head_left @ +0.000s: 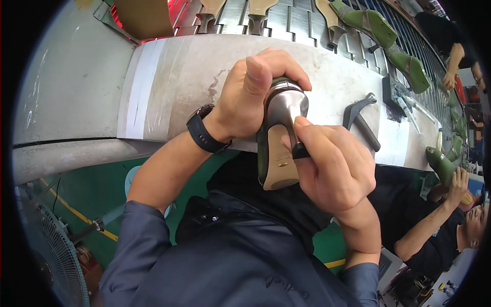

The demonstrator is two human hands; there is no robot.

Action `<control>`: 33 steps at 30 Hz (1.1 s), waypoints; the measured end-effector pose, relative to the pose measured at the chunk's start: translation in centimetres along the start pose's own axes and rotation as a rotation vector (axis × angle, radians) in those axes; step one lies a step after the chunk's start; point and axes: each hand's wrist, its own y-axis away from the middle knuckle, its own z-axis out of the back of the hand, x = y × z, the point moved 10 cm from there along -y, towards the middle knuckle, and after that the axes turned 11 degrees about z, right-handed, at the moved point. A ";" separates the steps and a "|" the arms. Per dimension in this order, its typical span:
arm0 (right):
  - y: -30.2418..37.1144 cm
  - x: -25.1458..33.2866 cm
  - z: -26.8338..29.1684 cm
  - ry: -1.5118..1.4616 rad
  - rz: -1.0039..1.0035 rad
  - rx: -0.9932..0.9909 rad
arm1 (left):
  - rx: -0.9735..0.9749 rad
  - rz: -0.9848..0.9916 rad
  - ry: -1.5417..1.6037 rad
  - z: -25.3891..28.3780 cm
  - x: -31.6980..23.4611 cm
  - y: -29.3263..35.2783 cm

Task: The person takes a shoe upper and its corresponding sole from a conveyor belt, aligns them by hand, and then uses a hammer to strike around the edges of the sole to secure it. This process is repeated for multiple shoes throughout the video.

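Note:
A high-heeled shoe (280, 173) is held sole up over the near edge of the bench. Its sole is beige, its heel (286, 105) shiny silver with a black tip, and a strip of green shows along the side. My left hand (250, 89) wraps round the heel end, thumb raised and fingers over the far side. With thumb and fingers, my right hand (335, 166) pinches the heel's narrow stem close to the black tip. The right fingertips are partly hidden behind the heel and hand. A hammer (366, 132) lies on the bench to the right.
Beyond the bench (199, 66), a slatted metal conveyor (296, 23) carries beige heeled soles (261, 10) and green shoe lasts (376, 28). A dark box (395, 94) stands beside pens or brushes. A co-worker (434, 225) at right handles a green last. A fan (51, 250) stands lower left.

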 end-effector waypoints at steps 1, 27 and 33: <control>0.0 0.1 0.0 0.001 0.023 -0.013 | -0.001 -0.005 -0.010 0.0 -0.1 0.1; 9.5 -10.0 -5.8 -0.776 -1.239 0.178 | -0.005 0.119 0.029 -0.2 1.7 -4.7; 7.2 -10.4 -6.5 -0.662 -1.157 0.165 | 0.000 0.189 0.274 -0.2 2.4 -4.2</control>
